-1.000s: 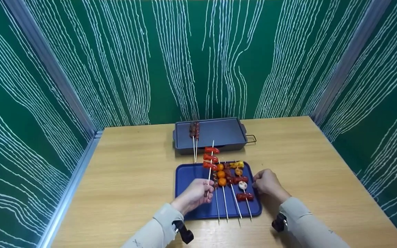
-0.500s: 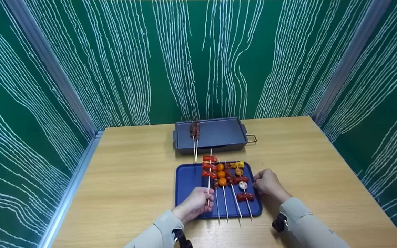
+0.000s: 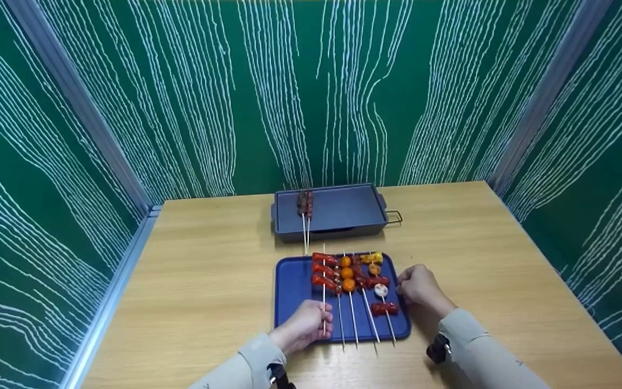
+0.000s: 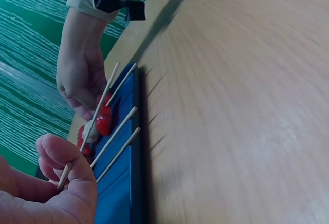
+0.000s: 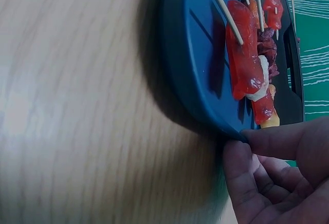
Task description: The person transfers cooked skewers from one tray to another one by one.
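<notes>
My left hand (image 3: 305,324) pinches the stick of a skewer with three red sausage-like pieces (image 3: 323,268), held over the left part of the blue tray (image 3: 289,292). In the left wrist view, the stick's end (image 4: 65,174) pokes out between thumb and fingers. My right hand (image 3: 419,286) grips the tray's right rim, thumb and fingertip meeting at the edge in the right wrist view. Side by side on the tray lie a skewer of orange balls (image 3: 347,273), a dark red meat skewer (image 3: 358,270), a mixed skewer (image 3: 384,308) and a partly covered thin skewer (image 3: 339,302).
Behind the tray stands a dark grey grill pan (image 3: 349,208) with a wire handle (image 3: 396,217) at its right. Two skewers (image 3: 305,204) lie on its left side, sticks jutting forward over the wooden table (image 3: 197,270). Green patterned panels (image 3: 268,97) rise around the table.
My left hand has drawn the red skewer back toward me and slightly left, lowering it from near the grill pan to over the tray. My right hand has stayed at the rim.
</notes>
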{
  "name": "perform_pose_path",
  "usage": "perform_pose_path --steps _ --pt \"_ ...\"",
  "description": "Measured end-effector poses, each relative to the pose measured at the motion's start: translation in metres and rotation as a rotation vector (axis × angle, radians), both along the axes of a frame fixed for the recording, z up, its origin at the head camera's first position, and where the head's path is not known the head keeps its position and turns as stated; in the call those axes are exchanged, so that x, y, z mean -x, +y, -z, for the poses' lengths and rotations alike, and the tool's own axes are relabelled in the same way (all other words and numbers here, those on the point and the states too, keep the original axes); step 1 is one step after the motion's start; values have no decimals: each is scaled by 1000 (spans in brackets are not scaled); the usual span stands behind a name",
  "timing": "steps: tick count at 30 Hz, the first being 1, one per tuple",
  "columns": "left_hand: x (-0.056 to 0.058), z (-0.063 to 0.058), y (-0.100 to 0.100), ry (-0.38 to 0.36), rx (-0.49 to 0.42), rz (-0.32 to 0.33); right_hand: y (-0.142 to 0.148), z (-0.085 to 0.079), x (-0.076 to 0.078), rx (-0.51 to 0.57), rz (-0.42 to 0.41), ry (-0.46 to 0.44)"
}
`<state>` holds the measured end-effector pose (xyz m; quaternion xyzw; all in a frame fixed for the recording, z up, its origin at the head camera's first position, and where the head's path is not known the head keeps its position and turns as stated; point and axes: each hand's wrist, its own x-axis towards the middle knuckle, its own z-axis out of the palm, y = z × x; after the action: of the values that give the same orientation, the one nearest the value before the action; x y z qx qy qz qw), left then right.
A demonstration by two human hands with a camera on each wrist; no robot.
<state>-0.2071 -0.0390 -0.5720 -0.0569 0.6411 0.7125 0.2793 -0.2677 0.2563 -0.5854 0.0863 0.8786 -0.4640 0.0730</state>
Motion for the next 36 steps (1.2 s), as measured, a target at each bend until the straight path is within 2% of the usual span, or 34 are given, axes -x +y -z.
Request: perform_pose_path --steps 8,19,27,31,36 --pt "-2 5 1 -32 5 -29 -1 -1 -2 -16 4 12" --pt "0 8 1 -45 22 -14 0 0 -1 -3 3 -3" --pt "2 4 -3 -24 134 24 1 1 0 6 -2 17" --pt "3 -1 -6 23 209 38 0 1 0 -1 -1 17" --pt "4 -8 -7 119 321 46 0 0 1 -6 -2 9"
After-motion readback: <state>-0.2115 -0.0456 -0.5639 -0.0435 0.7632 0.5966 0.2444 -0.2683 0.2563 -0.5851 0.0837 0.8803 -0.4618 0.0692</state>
